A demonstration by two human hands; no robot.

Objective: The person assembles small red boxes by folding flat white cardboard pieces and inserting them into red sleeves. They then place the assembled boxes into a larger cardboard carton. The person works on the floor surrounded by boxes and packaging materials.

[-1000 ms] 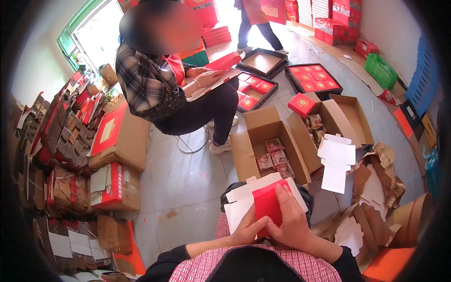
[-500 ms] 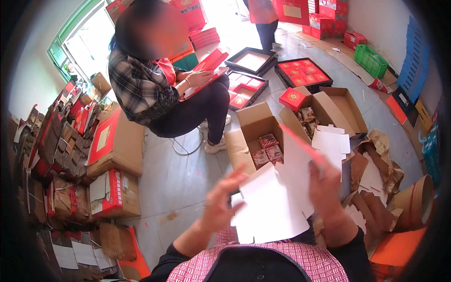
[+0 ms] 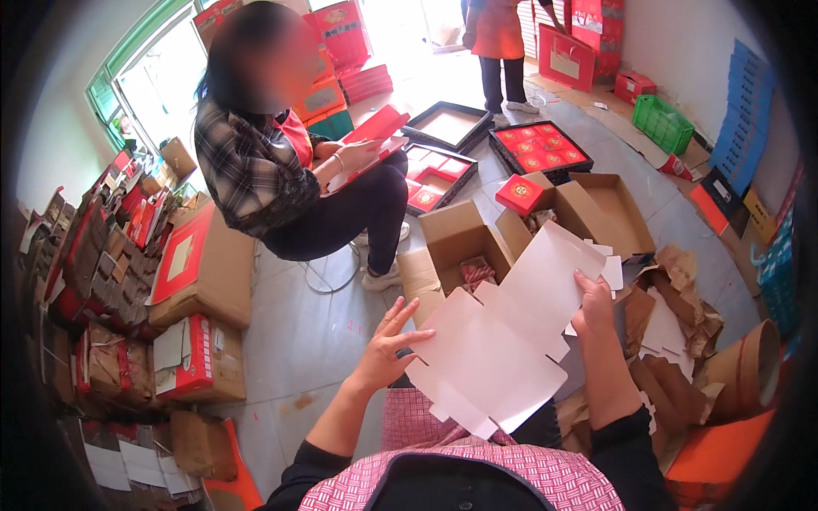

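An unfolded white cardboard box blank (image 3: 503, 336), with tabs and notches along its edges, spreads out over my lap. Its right upper panel is pinched between the thumb and fingers of my right hand (image 3: 594, 304). At the blank's left edge, my left hand (image 3: 388, 349) has its fingers spread; the fingertips lie against or just by the cardboard, and no grip shows. Beyond the blank stands an open brown carton (image 3: 460, 234) with red-patterned wrapped packs (image 3: 479, 272) inside, partly hidden by the blank.
A seated person (image 3: 298, 170) holds a red folded box (image 3: 375, 136) at the left. Black trays (image 3: 545, 166) of red boxes sit on the floor ahead. Crumpled brown paper (image 3: 673, 298) lies right, below a green crate (image 3: 663, 123). Stacked cardboard (image 3: 102, 264) lines the left.
The blank has opened out flatter, and its red edge no longer shows. My left hand has moved slightly left; my right hand still grips the blank. The far standing person shows more fully.
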